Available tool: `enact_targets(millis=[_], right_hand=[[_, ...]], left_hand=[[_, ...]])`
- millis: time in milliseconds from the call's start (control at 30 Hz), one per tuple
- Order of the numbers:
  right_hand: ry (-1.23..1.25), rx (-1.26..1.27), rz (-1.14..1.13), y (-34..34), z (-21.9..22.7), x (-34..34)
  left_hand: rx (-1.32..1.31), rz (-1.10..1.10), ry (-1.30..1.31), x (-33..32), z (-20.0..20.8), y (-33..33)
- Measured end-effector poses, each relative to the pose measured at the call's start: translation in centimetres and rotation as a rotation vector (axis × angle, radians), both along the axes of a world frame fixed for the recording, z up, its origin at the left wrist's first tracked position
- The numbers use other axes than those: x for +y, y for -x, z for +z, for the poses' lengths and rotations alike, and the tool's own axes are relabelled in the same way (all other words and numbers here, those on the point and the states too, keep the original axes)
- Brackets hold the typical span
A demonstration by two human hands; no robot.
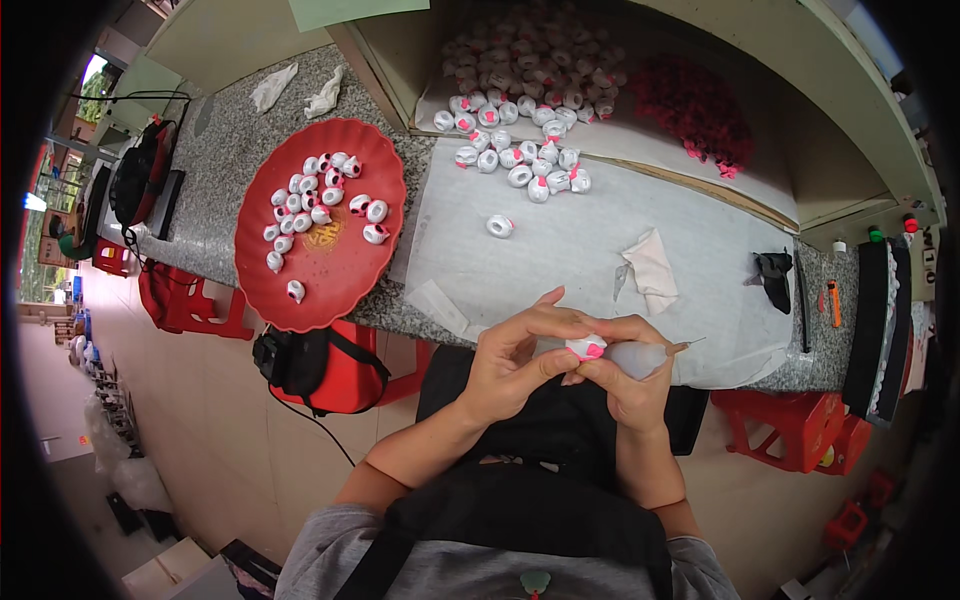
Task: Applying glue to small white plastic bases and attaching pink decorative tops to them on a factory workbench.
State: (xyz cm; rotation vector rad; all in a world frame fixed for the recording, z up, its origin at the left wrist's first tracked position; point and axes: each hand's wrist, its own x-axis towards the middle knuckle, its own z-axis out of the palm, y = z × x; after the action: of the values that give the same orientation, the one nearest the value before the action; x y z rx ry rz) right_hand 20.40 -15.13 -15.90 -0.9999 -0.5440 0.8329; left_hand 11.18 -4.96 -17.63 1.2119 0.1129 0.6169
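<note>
Near the front edge of the worktable, my left hand (503,372) pinches a small white rounded piece with a hole and a pink part (586,347) between thumb and fingers. My right hand (637,402) is closed round a translucent squeeze bottle (638,358), its thin needle tip pointing right, away from the piece. The fingers of both hands meet around the piece, and the right thumb lies close to it. A similar white piece (500,226) lies alone on the white sheet (450,230) beyond my hands. The squeeze bottle's lower part is hidden by my right hand.
A red scalloped plate (340,272) at left holds several finished-looking white pieces. More white pieces (530,60) are heaped on the back shelf, beside a pile of small pink parts (690,110). A crumpled cloth (653,270), black scrap (774,280) and orange cutter (834,303) lie right.
</note>
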Motion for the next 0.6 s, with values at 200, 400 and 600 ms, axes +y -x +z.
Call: enact_targets(millis=[200,400,600], right_hand=[[0.001,0.019,0.022,-0.54,-0.30,0.00],[0.040,0.017,0.056,-0.63,-0.09,0.07],[0.040,0.014,0.047,-0.48,-0.13,0.06]], left_hand=[[-0.002,-0.078,-0.033,0.68,0.14,-0.25],[0.002,-0.045,0.019,0.33,-0.56,-0.01],[-0.046,0.024,0.001,-0.26,-0.56,-0.31]])
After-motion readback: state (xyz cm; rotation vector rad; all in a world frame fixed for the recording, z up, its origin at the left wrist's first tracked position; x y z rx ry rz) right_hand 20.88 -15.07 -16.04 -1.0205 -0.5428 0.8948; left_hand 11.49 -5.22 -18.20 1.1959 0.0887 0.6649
